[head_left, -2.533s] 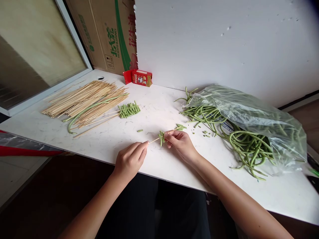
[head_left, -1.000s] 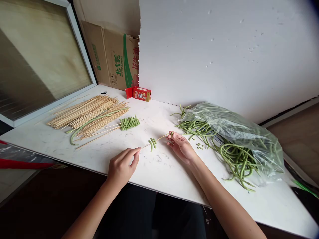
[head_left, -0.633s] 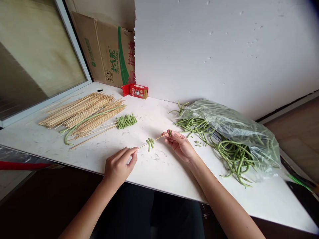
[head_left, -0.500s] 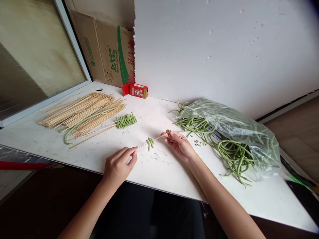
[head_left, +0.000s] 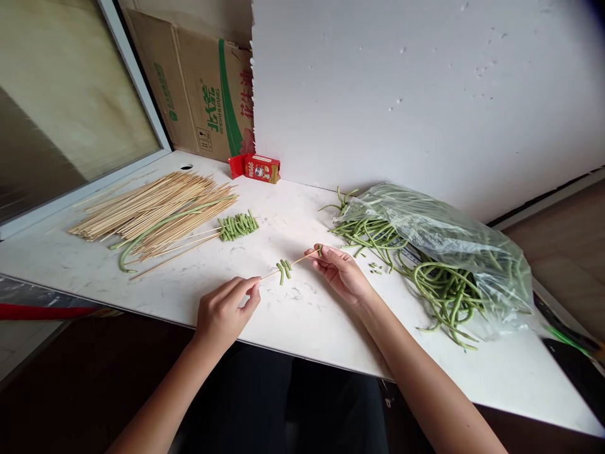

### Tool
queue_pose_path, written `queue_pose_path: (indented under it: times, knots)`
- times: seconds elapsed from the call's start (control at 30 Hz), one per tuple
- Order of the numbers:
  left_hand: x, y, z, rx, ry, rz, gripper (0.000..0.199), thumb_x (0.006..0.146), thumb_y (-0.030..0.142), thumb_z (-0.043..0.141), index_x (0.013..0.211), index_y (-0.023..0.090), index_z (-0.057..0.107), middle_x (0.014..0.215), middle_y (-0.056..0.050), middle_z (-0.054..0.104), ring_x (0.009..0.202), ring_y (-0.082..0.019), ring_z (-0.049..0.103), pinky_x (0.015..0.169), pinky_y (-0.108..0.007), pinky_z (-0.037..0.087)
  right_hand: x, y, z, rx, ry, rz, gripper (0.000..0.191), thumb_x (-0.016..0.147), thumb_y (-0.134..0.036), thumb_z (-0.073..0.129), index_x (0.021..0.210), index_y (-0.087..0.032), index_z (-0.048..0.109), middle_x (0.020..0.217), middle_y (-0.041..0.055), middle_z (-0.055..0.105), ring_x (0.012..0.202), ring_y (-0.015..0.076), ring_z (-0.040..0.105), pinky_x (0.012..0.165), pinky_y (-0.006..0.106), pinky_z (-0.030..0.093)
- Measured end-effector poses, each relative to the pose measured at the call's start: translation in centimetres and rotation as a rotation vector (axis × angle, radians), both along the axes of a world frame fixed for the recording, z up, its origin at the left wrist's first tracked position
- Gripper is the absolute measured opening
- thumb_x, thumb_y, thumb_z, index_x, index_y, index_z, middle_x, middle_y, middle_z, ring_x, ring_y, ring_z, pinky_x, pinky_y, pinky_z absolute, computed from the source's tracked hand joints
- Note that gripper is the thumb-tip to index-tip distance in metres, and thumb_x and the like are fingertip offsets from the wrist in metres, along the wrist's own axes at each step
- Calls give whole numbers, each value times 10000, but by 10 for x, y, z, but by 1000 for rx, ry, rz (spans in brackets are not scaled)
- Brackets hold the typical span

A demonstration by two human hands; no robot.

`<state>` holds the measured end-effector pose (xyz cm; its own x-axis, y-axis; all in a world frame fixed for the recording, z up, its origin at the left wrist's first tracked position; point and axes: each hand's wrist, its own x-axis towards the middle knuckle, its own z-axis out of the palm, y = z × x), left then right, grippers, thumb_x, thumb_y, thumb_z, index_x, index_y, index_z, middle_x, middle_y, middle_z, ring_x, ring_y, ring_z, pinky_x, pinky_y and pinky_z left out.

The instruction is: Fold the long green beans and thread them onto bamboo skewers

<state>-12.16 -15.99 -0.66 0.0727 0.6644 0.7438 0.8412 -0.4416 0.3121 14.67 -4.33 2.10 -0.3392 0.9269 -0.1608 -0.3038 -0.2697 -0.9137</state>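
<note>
My left hand (head_left: 229,309) pinches the lower left end of a thin wooden skewer (head_left: 302,258). A few short green bean pieces (head_left: 284,271) are threaded near its middle. At the skewer's other end, my right hand (head_left: 341,271) holds a bean piece (head_left: 320,251) between its fingers, at the tip. Behind my left hand lie filled skewers packed with bean pieces (head_left: 238,226), beside a heap of bare skewers (head_left: 151,208). Long green beans (head_left: 444,293) spill from a clear plastic bag (head_left: 439,227) to the right of my right hand.
A small red box (head_left: 262,169) stands at the back of the white table (head_left: 302,340), before a cardboard box (head_left: 198,94) and a white panel (head_left: 401,94). One long bean (head_left: 155,228) lies across the skewer heap. Small bean bits (head_left: 375,268) lie near the bag.
The view has shifted very slightly. Both hands keep nearly the same places on the skewer and bean piece.
</note>
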Motion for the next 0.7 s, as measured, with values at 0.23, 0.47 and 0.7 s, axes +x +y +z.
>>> queue_pose_path:
  times: [0.23,0.47,0.7]
  knots:
    - [1,1,2,-4,6,3,176,969,112,663,1101,209,729,782,18,746,679,-120,697,702,-244,548,0,-1,1,10,-10,0,334,837,-474,873,1036,-211,826,1124,86,835,1068,226,769,860,303,607]
    - [0,0,1,-22,-1,5,176,982,126,649,1107,216,734,795,10,760,699,-130,711,724,-253,558,1,0,-1,22,-15,2,320,850,-472,859,1045,-221,824,1140,83,833,1129,240,758,865,302,603]
    - [-1,0,0,-5,5,-4,186,964,105,668,1109,205,728,779,20,742,684,-122,700,708,-245,547,1,0,0,29,-17,-5,296,850,-459,869,1031,-226,839,1125,78,836,1077,220,755,845,288,600]
